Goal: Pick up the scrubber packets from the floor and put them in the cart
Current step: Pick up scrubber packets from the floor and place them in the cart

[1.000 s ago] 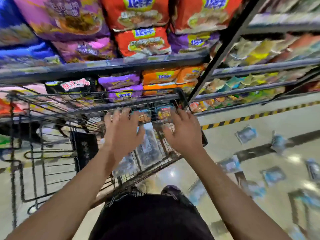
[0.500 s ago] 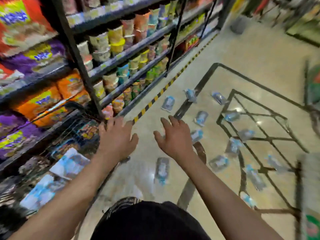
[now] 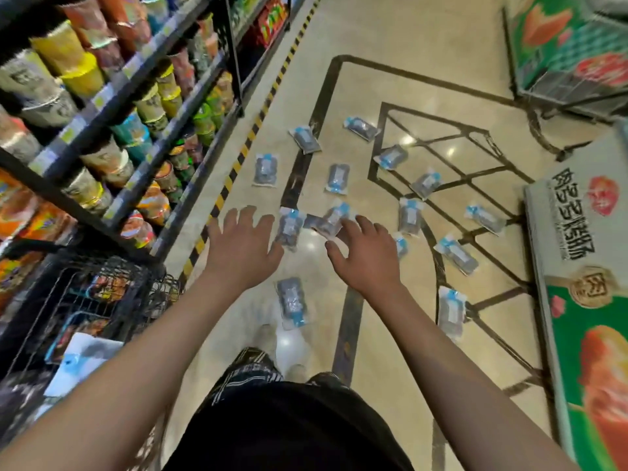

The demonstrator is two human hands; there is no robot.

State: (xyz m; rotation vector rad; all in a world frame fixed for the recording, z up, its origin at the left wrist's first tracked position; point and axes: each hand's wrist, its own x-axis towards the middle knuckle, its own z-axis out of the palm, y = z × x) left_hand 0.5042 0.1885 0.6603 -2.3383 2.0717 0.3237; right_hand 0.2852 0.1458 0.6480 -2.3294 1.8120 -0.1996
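- Both arms are stretched forward, palms down, over the floor point(image 3: 390, 73); left hand point(image 3: 243, 248) has its fingers spread apart and holds nothing.
- Right hand point(image 3: 365, 258) is likewise splayed and empty, fingertips over a packet just beyond it (touching or not, I cannot tell).
- Scrubber packets point(image 3: 338, 178) lie scattered across the floor ahead of the hands: flat clear plastic pouches, grey-dark filling, blue printed tags; one point(image 3: 292, 300) lies nearer the person than the hands, between the forearms.
- The floor is glossy beige stone with dark inlaid lines and a yellow-black hazard stripe.
- The black wire cart point(image 3: 102, 294) stands left of the left hand, a white-blue packet point(image 3: 81, 358) inside it.
- Beyond the cart, shelves point(image 3: 176, 73) carry cup-shaped tubs; print too blurred to read.
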